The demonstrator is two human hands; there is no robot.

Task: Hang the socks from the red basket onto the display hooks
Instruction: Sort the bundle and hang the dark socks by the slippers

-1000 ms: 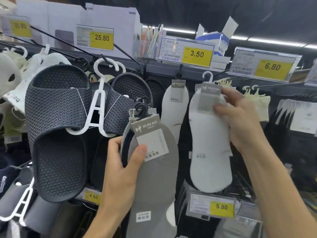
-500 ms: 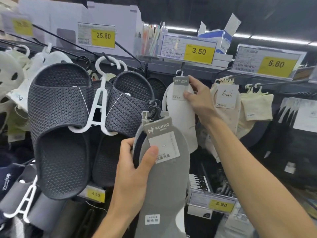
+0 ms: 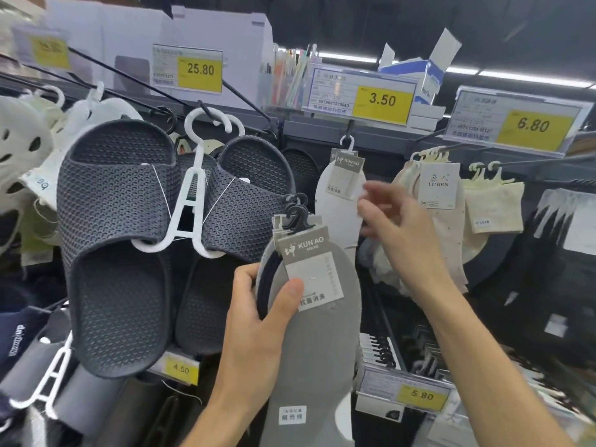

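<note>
My left hand (image 3: 258, 317) grips a small stack of grey sock packs (image 3: 317, 343) with black hangers on top, thumb pressed on the front card. A white sock pack (image 3: 342, 204) hangs from the display hook (image 3: 347, 141) under the 3.50 price tag. My right hand (image 3: 400, 230) hovers just right of that white pack with fingers spread and blurred, holding nothing. The red basket is out of view.
Dark mesh slippers (image 3: 119, 240) on a white hanger hang at the left. Cream socks (image 3: 451, 221) hang from hooks at the right, dark goods beyond them. Price tags 25.80 (image 3: 200, 71), 3.50 (image 3: 382, 100) and 6.80 (image 3: 533, 125) jut out from the shelf rail.
My right hand hung the white sock pack on the hook under the 3.50 tag, let go and drew back down and right. The left hand's grey stack rose slightly.
</note>
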